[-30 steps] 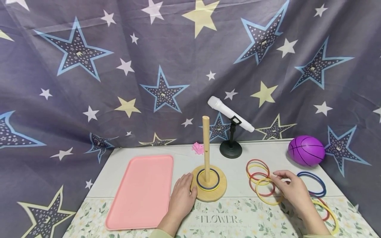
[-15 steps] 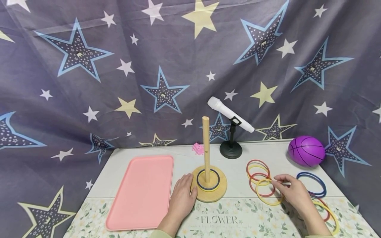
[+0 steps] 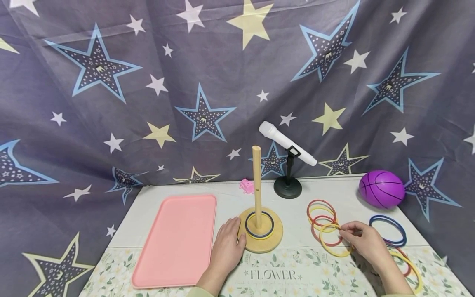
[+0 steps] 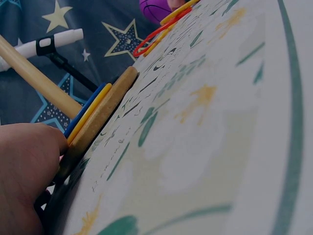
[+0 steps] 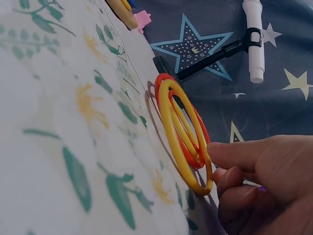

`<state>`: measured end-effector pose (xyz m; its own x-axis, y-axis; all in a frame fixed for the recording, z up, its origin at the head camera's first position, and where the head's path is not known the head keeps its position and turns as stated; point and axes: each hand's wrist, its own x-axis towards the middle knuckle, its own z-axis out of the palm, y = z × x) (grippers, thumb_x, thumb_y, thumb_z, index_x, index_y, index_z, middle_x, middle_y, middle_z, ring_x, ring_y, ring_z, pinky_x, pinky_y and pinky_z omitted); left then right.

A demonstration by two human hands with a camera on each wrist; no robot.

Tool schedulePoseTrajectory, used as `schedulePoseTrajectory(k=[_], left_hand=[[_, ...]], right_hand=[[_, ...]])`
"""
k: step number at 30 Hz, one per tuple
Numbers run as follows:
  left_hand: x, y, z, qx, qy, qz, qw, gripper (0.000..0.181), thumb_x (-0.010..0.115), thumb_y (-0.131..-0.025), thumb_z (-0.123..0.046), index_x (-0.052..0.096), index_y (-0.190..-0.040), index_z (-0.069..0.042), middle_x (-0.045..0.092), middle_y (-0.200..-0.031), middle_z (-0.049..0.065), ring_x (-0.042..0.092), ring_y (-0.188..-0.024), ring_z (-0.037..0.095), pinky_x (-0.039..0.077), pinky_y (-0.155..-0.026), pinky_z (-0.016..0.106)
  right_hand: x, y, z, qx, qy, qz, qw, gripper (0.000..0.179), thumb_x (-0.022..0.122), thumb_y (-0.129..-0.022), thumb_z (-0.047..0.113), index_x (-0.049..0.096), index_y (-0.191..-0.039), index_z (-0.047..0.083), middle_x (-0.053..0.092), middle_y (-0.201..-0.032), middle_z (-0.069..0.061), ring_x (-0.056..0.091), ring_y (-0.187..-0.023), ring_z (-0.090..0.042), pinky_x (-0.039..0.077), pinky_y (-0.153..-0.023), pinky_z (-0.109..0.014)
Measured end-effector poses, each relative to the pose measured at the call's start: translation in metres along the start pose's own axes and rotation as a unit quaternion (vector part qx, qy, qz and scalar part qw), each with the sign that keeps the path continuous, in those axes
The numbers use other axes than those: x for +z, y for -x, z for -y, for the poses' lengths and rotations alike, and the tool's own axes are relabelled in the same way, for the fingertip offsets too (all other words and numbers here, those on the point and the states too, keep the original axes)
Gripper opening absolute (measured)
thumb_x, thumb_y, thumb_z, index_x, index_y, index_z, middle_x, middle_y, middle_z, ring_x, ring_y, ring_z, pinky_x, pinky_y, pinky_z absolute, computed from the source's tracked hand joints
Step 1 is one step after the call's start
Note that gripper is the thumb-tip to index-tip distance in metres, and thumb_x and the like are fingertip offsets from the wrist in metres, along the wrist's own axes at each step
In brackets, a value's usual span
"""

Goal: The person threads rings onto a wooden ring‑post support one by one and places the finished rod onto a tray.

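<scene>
Near you: pink tray [image 3: 178, 243], just left of your left hand [image 3: 227, 243]. Wooden stand [image 3: 257, 181] in middle, blue ring [image 4: 88, 108] around post. Well right, loose yellow ring [image 5: 167, 125] overlaps red rings [image 5: 159, 88]. Farther: purple ball [image 3: 382, 189], microphone [image 3: 285, 140], star curtain [image 3: 211, 49]. Your left fingers extended, touching stand's base, gripping nothing. Your right hand [image 3: 365, 243] pinches loose yellow ring's edge, fingertips drawn together.
</scene>
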<state>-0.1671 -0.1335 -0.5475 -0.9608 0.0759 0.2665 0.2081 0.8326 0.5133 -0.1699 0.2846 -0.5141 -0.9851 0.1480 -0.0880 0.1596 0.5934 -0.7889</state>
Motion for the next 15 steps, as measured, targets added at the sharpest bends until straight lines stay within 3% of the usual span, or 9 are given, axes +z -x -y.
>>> schedulePoseTrajectory(k=[15], left_hand=[[0.0002,-0.0004,0.0004,0.003,0.0,0.001,1.0,0.057,0.068,-0.107,-0.019,0.056,-0.156,0.006,0.054,-0.162,0.023,0.044,-0.156,0.041,0.03,-0.133,0.058]], right_hand=[[-0.0002,-0.0021,-0.0061,0.0,0.012,-0.01,0.9999,0.035,0.081,-0.102,0.024,0.072,-0.123,-0.002,0.071,-0.098,-0.006,0.061,-0.076,-0.018,0.053,-0.055,-0.028]])
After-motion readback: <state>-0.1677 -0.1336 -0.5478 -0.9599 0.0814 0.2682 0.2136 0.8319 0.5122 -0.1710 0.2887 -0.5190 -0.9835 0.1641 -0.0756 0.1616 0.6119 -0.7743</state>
